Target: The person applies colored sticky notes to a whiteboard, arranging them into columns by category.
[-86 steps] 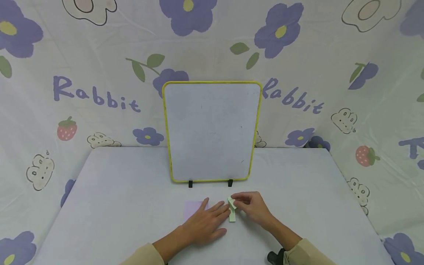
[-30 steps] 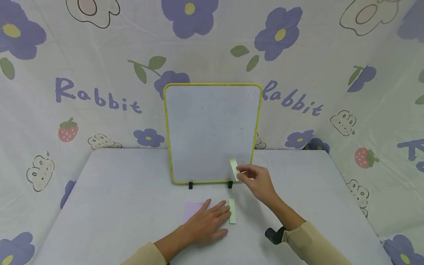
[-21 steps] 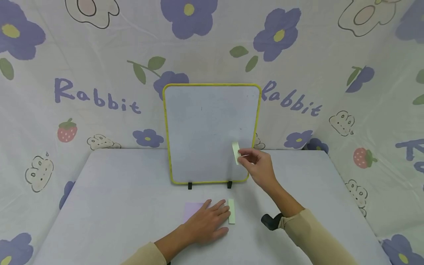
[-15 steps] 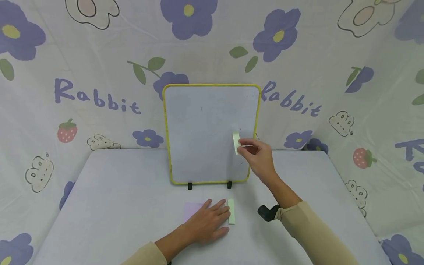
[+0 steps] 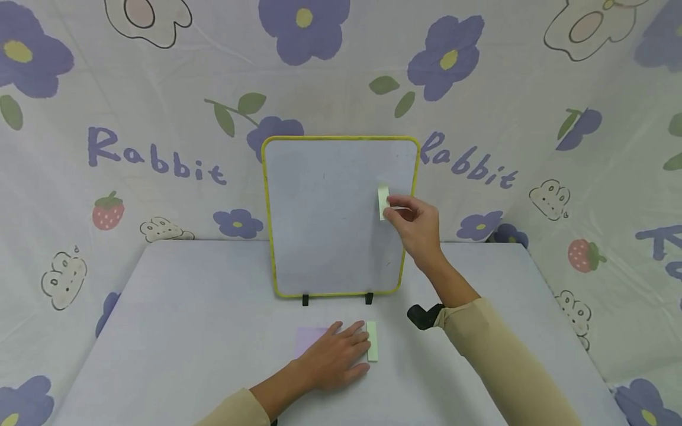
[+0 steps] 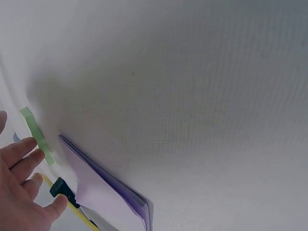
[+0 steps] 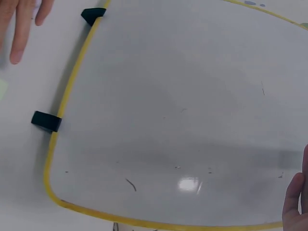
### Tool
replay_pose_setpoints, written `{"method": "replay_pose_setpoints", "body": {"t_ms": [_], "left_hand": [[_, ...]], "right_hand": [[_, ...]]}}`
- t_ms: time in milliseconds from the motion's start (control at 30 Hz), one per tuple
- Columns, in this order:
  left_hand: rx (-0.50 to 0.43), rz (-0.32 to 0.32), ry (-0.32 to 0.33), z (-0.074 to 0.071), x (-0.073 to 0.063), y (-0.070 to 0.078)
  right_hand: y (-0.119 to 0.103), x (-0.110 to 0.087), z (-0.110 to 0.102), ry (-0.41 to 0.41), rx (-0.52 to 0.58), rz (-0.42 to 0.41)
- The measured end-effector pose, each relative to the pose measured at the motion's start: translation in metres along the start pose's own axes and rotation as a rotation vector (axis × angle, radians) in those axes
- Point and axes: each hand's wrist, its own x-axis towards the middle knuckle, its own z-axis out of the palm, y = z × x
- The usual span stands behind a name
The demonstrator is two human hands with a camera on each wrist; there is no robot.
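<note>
My right hand [image 5: 421, 228] pinches a thin pale green sticky note strip [image 5: 382, 204] between thumb and fingertips. The strip is upright before the upper right part of the whiteboard [image 5: 330, 231]; whether it touches the surface I cannot tell. Low on the table, my left hand [image 5: 334, 357] lies palm down with extended fingers. Its fingertips meet the side of a narrow green sticky note pad [image 5: 372, 342]. A purple sticky note pad [image 5: 309, 339] is partly covered by the left hand; the left wrist view shows its stacked sheets [image 6: 103, 192].
The yellow-framed whiteboard stands upright on two black feet [image 5: 369, 298] toward the back of the white table [image 5: 186, 307]. Behind it hangs a printed curtain [image 5: 341, 77]. A black wrist camera [image 5: 423, 316] sticks out from the right sleeve [image 5: 495, 349].
The right hand has taken a green strip off the narrow pad and raised it from the table along the whiteboard's right side. The left hand has stayed in place.
</note>
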Motion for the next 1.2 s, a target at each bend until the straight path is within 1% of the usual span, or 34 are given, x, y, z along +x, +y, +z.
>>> {"method": "replay_pose_setpoints", "body": {"t_ms": [200,333,567,867,933,1000,1067,1133,1200], "left_hand": [[0.007,0.002,0.006,-0.001,0.001,0.0],[0.01,0.008,0.011,0.0,0.002,0.0],[0.031,0.013,0.03,0.001,0.003,-0.001],[0.025,0.004,0.008,0.0,0.004,0.0],[0.031,0.007,0.012,-0.002,0.005,-0.001],[0.039,0.009,0.04,-0.006,0.007,-0.002],[0.043,0.007,0.106,-0.013,0.01,-0.004],[0.033,-0.001,0.209,-0.026,0.016,-0.009],[0.012,-0.016,0.329,-0.045,0.024,-0.015]], "right_hand": [[-0.006,0.008,0.001,0.017,-0.015,0.016],[-0.007,0.011,0.002,0.013,-0.008,0.037],[0.028,0.024,0.004,0.024,0.022,0.052],[0.029,0.025,0.004,0.022,0.045,0.061],[0.03,0.025,0.005,0.018,0.046,0.063],[0.03,0.026,0.005,0.014,0.044,0.067],[0.031,0.026,0.005,0.01,0.041,0.073],[0.028,0.025,0.005,0.008,0.041,0.078],[0.021,0.023,0.006,0.005,0.043,0.076]]}}
